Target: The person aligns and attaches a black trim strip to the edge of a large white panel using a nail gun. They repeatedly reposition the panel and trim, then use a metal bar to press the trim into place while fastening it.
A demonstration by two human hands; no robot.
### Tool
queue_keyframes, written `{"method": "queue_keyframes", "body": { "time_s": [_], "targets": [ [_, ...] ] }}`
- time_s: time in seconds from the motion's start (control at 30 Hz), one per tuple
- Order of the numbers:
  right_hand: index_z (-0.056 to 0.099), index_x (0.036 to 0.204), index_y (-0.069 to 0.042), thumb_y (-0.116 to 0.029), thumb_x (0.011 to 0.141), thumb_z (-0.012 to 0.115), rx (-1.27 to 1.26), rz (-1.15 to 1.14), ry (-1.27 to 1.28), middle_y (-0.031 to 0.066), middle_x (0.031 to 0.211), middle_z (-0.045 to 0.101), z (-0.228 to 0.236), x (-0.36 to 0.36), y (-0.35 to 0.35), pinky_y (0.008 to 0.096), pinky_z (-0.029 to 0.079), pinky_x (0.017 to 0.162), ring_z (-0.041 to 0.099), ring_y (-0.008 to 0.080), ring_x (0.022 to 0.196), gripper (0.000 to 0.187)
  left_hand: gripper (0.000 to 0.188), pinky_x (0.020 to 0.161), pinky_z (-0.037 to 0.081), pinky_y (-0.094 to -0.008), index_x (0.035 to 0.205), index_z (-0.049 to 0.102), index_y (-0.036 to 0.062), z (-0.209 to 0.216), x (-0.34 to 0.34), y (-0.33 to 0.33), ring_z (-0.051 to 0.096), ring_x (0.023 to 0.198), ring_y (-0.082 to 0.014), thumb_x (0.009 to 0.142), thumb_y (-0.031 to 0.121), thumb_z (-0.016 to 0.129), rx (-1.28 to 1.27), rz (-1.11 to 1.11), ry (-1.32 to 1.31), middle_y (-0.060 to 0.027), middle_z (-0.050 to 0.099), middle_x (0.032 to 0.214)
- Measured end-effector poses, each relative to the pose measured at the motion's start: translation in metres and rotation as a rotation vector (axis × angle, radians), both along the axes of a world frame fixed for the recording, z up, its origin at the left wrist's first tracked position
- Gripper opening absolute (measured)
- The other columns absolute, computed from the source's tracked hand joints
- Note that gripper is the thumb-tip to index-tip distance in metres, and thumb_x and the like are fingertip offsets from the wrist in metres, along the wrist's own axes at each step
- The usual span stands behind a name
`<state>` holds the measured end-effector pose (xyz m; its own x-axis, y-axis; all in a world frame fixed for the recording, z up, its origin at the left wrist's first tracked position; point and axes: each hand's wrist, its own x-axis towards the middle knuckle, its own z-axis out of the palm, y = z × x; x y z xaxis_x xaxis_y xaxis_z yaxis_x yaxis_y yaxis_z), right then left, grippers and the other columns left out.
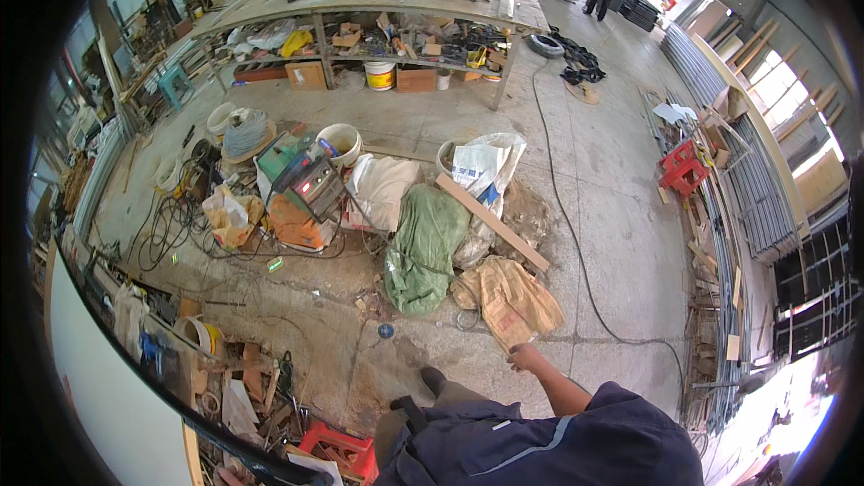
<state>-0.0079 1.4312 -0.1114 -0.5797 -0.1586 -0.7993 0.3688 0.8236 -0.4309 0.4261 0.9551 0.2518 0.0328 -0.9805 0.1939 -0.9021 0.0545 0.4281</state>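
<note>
The near corner of a tan sack is pinched between the fingers of the right hand. The sack is spread over the concrete floor, right of a green sack and nearer than a wooden plank. How the left hand's fingers are held cannot be told.

Matt, wrinkled woven-plastic tan sack
</note>
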Motion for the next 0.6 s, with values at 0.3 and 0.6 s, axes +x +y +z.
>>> {"method": "queue_keyframes", "body": {
  "time_s": [0.3, 0.6],
  "targets": [
    [0.065, 0.124, 0.007, -0.014, 0.086, 0.070, -0.170, 0.322, -0.012, 0.0161, 0.079, 0.073, -0.004, -0.068, -0.207, 0.0318, 0.059, 0.060, 0.070, 0.0204, 0.063, 0.043, 0.053, 0.072, 0.056, -0.0341, 0.131, 0.055, -0.0056, -0.097, 0.076, -0.111, 0.066, 0.086, -0.0225, 0.105, 0.040, 0.056, -0.001, 0.197, 0.499, -0.0151, 0.069, 0.102],
    [0.056, 0.133, 0.012, 0.000, 0.083, 0.068, -0.098, 0.333, -0.126, 0.0203, 0.091, 0.071, 0.020, -0.140, -0.405, 0.0354, 0.057, 0.056, 0.073, 0.0241, 0.070, 0.052, 0.026, 0.079, 0.052, -0.0264, 0.118, 0.062, -0.0019, -0.047, 0.013, -0.213, 0.063, 0.087, -0.0116, 0.106, 0.021, 0.057, -0.081, 0.293, 0.567, -0.0058, 0.065, 0.095]
  ]
}}
